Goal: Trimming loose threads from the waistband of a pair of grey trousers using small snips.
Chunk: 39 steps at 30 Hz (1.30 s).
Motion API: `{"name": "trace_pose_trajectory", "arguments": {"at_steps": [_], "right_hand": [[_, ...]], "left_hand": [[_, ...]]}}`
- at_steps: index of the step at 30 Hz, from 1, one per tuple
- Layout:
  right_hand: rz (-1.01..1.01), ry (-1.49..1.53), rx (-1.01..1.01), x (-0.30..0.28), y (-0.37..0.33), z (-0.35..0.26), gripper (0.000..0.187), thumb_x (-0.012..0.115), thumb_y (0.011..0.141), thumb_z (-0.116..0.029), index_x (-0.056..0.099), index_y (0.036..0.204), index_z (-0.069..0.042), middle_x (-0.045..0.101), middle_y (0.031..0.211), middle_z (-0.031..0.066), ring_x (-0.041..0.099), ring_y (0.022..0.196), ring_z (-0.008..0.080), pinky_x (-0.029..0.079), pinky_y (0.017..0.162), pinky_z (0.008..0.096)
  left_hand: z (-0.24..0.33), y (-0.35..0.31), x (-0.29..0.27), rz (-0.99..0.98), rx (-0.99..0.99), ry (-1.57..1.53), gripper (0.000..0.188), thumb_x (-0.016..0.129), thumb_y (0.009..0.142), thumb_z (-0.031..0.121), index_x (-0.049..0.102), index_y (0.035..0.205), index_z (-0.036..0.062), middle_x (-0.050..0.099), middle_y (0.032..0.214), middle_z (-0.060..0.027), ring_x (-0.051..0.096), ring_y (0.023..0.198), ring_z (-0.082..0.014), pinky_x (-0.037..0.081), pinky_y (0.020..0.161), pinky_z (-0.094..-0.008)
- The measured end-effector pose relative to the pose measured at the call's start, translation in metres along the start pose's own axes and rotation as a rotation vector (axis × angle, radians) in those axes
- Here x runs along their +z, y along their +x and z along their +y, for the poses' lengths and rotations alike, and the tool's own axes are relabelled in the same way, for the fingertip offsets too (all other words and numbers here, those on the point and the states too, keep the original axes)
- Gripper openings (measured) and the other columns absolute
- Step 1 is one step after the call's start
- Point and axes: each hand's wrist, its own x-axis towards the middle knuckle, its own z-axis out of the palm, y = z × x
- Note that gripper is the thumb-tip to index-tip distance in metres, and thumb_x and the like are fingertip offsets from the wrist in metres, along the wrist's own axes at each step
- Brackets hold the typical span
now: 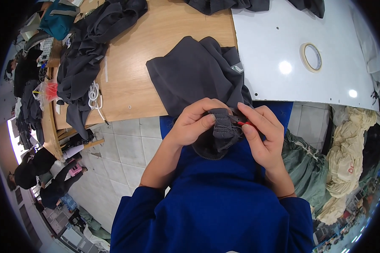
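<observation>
A dark grey garment (pixel 198 69) lies over the wooden table's front edge and hangs down toward my lap. My left hand (pixel 197 120) is closed on its gathered, stitched edge (pixel 226 128), thumb on top. Loose threads stick out along the right side of that edge. In my right hand (pixel 264 135), fingers closed, is a small red-handled tool (pixel 245 123). Its metal tip points left at the stitched edge, close to my left fingertips. Most of the tool is hidden by my fingers, so its exact kind does not show.
The wooden table (pixel 126 80) adjoins a white table (pixel 266 50) bearing a tape roll (pixel 311 57). More dark garments (pixel 82 59) and a white cord (pixel 95 99) lie at the left. Green and cream cloth bundles (pixel 346 156) stand at the right. Other people (pixel 55 189) are at far left.
</observation>
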Motion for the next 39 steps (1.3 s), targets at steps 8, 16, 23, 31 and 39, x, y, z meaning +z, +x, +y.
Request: {"name": "trace_pose_trajectory", "arguments": {"at_steps": [8, 16, 23, 31, 39], "right_hand": [[-0.025, -0.037, -0.012, 0.001, -0.001, 0.000, 0.036, 0.066, 0.075, -0.005, 0.066, 0.111, -0.006, 0.057, 0.075, 0.0050, 0.049, 0.063, 0.0156, 0.037, 0.058, 0.0255], [-0.021, 0.023, 0.048, 0.003, -0.002, -0.001, 0.034, 0.063, 0.079, -0.004, 0.065, 0.113, -0.004, 0.057, 0.074, 0.0060, 0.050, 0.063, 0.0154, 0.038, 0.057, 0.0248], [-0.018, -0.009, -0.007, -0.001, -0.004, -0.003, 0.037, 0.066, 0.076, -0.005, 0.065, 0.112, -0.005, 0.057, 0.074, 0.0051, 0.048, 0.062, 0.0151, 0.037, 0.057, 0.0252], [0.045, -0.101, -0.030, 0.004, -0.007, -0.003, 0.039, 0.068, 0.071, -0.006, 0.067, 0.110, -0.006, 0.057, 0.074, 0.0044, 0.046, 0.061, 0.0152, 0.036, 0.056, 0.0258], [0.033, -0.100, 0.016, 0.004, -0.009, -0.007, 0.036, 0.066, 0.077, -0.006, 0.065, 0.113, -0.004, 0.056, 0.073, 0.0058, 0.047, 0.061, 0.0151, 0.037, 0.057, 0.0247]], "left_hand": [[-0.001, -0.003, -0.002, 0.021, -0.040, -0.016, 0.025, 0.051, 0.094, 0.018, 0.056, 0.110, 0.0001, 0.060, 0.107, -0.0095, 0.057, 0.098, -0.0166, 0.044, 0.087, -0.0288], [-0.001, -0.003, -0.002, 0.009, -0.004, 0.002, 0.026, 0.050, 0.094, 0.017, 0.055, 0.113, -0.0003, 0.059, 0.109, -0.0096, 0.056, 0.101, -0.0171, 0.043, 0.089, -0.0288], [0.001, -0.001, 0.000, -0.003, 0.006, -0.035, 0.024, 0.051, 0.094, 0.018, 0.056, 0.110, -0.0002, 0.060, 0.108, -0.0106, 0.057, 0.100, -0.0175, 0.044, 0.088, -0.0293], [0.000, 0.002, 0.004, 0.018, 0.080, 0.064, 0.022, 0.051, 0.094, 0.018, 0.058, 0.106, 0.0011, 0.060, 0.107, -0.0130, 0.057, 0.097, -0.0189, 0.044, 0.086, -0.0308], [-0.004, 0.003, 0.012, 0.088, 0.131, 0.152, 0.020, 0.051, 0.094, 0.014, 0.058, 0.106, 0.0000, 0.060, 0.107, -0.0142, 0.057, 0.098, -0.0205, 0.044, 0.086, -0.0317]]}}
